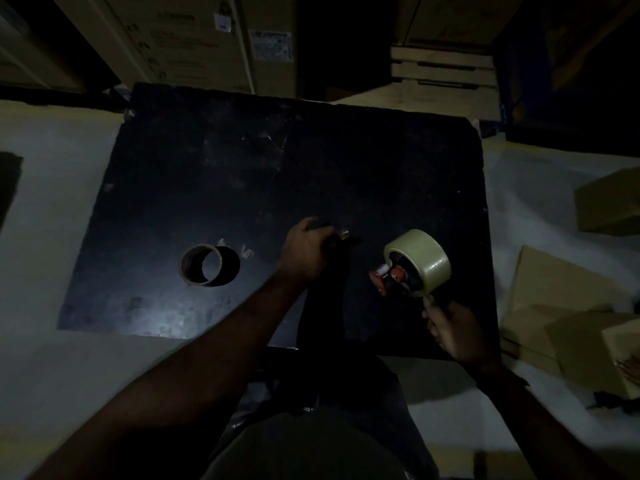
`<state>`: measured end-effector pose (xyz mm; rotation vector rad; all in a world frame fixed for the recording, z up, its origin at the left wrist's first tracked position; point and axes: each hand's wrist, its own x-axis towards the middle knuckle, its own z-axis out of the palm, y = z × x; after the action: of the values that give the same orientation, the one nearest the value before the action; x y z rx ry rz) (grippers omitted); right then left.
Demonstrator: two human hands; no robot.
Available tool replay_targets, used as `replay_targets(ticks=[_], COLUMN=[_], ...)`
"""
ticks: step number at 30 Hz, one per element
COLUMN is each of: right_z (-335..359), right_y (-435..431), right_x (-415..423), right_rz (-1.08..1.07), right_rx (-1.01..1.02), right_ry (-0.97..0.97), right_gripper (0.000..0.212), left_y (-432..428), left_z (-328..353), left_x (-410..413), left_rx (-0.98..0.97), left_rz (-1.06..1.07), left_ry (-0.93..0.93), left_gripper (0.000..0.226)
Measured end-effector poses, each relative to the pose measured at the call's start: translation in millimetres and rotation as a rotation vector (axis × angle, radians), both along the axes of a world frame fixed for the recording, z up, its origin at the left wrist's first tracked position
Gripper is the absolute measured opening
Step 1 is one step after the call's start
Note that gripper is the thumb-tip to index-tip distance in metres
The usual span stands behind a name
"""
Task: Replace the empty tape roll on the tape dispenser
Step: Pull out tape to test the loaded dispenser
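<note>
I log the swap as mostly done: empty core lies on the table, full roll sits on the dispenser gripped by right hand, left hand curls round an unidentifiable dark item; threading probably remains.

Dim light falls on a black table over pale floor, with stacked cardboard boxes behind.
</note>
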<state>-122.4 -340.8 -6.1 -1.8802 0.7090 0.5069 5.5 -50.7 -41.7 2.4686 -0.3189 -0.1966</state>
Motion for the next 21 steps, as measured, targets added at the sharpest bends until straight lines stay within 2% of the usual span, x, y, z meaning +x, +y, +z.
replay_targets(ticks=[2, 5, 8, 9, 11, 13, 15, 19, 21], right_z=[2, 6, 15, 18, 23, 28, 32, 38, 37], right_y=[4, 8, 15, 17, 20, 24, 31, 45, 55], right_x=[2, 4, 5, 5, 5, 5, 6, 8, 6], right_rz=[-0.001, -0.018, -0.029, -0.026, -0.007, 0.008, 0.016, 0.040, 0.043], right_rx=[-0.014, -0.014, 0.003, 0.009, 0.013, 0.021, 0.021, -0.007, -0.013], right_ry=[-0.001, -0.005, -0.025, -0.033, -0.043, -0.050, -0.048, -0.076, -0.111], right_gripper=[0.045, 0.050, 0.053, 0.053, 0.056, 0.057, 0.055, 0.051, 0.049], left_y=[2, 6, 8, 8, 10, 14, 20, 30, 31], left_z=[8, 17, 22, 25, 33, 40, 50, 76, 78], left_x=[8, 19, 20, 17, 13, 13, 14, 2, -11], left_rx=[0.238, 0.516, 0.677, 0.712, 0.714, 0.653, 0.573, 0.411, 0.300], left_rz=[-0.110, -0.232, -0.166, -0.109, 0.090, 0.280, 0.302, 0.165, 0.149], left_ry=[-0.025, -0.165, -0.203, -0.188, -0.185, -0.148, -0.042, 0.085, 0.148], left_gripper=[0.038, 0.037, 0.039, 0.047, 0.083, 0.097, 0.088, 0.039, 0.033])
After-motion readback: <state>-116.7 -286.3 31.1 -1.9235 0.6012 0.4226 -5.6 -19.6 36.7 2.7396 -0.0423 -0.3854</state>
